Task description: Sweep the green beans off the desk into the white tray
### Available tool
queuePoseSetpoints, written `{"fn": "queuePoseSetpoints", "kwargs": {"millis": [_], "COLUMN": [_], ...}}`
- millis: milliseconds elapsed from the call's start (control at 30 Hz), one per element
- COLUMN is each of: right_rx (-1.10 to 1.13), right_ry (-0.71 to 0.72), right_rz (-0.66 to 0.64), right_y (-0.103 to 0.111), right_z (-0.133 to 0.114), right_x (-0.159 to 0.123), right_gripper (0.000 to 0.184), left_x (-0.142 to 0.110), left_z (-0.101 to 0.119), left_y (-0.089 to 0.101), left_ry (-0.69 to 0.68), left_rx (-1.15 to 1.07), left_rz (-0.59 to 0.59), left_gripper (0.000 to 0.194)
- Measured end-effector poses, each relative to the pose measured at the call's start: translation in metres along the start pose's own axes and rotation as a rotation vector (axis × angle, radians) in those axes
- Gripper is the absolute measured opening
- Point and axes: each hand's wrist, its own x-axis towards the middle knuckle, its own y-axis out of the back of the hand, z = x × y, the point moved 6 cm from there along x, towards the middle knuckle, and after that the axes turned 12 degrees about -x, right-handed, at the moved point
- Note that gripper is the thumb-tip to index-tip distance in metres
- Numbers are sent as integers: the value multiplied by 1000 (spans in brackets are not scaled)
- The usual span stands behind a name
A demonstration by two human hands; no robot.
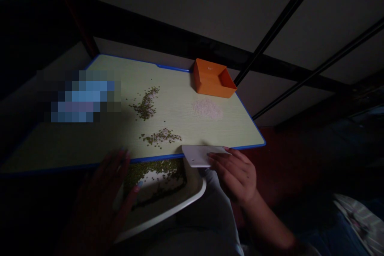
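Observation:
My right hand grips a flat white scraper with a small hole near one corner; it lies across the table's blue front edge. Just below that edge, a white tub rests by my lap, with small green beans spread inside. Over the tub's left side is my left hand, dim, fingers stretched out and thumb apart; its palm side is hidden. Beyond the scraper, a small strip of green beans mixed with pale grains lies on the table. A second mixed pile sits farther back.
A pale, rice-like heap lies on the right of the light tabletop. Behind it stands an orange open box at the back edge. A pixelated patch covers something at the left. Striped cloth is at lower right.

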Motion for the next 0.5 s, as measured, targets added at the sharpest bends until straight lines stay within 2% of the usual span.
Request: {"fn": "queuePoseSetpoints", "kwargs": {"millis": [200,500], "right_rx": [-28,-48], "right_ry": [-19,-14], "right_rz": [-11,-2], "right_y": [-12,-18], "right_z": [2,5], "right_x": [-1,0], "right_gripper": [21,23], "left_x": [1,0], "left_z": [2,-2], "left_y": [1,-2], "left_ry": [-10,2], "left_rx": [11,1], "left_rz": [18,16], "left_gripper": [70,69]}}
